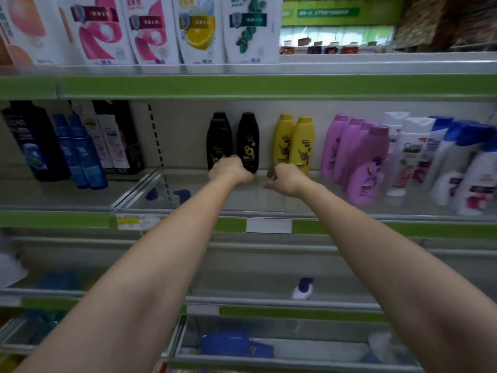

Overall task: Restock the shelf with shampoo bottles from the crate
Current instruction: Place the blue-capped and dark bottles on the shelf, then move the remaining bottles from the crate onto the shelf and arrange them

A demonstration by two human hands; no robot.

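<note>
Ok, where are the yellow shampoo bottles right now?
In the head view, the yellow bottles stand at the back of the middle shelf, right of the black bottles, left of the purple bottles.
</note>
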